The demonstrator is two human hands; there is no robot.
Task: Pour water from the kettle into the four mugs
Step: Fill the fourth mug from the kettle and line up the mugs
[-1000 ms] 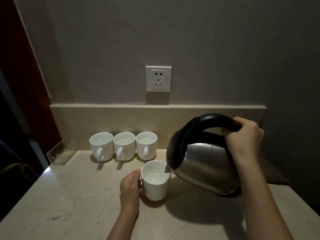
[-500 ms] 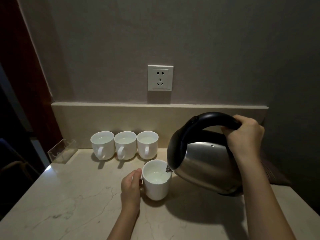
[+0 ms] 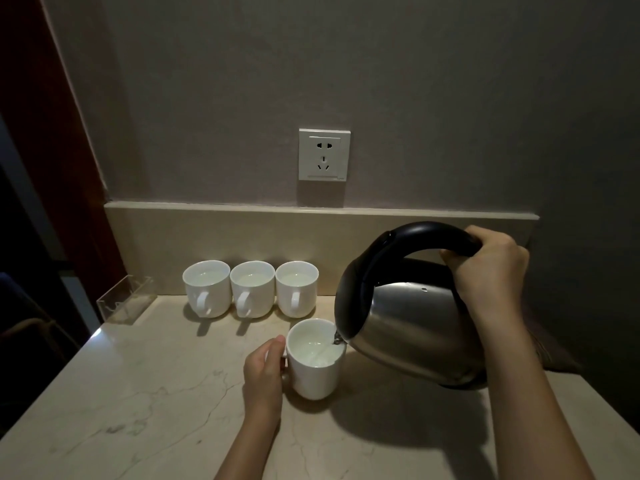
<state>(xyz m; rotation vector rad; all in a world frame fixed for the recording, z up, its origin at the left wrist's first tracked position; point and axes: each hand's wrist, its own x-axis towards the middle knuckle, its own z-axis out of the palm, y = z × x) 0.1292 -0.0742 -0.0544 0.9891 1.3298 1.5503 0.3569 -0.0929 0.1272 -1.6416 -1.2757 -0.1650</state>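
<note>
The right hand [image 3: 486, 271] is clenched on the tilted kettle [image 3: 408, 327], its spout over the fourth mug [image 3: 313, 367], mid-counter [image 3: 138, 410]. Left-hand fingers [image 3: 273, 344] clamp its handle, steadying it. Three filled mugs [image 3: 251, 289] wait along the back edge.

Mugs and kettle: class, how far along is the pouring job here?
Done: three back-row mugs hold water. In hand: the right hand tips the kettle into the front mug, gripped by the left hand. Left: finishing this fourth mug.

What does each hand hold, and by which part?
Right hand: steel kettle, by its black handle. Left hand: front white mug, at its handle side.
</note>
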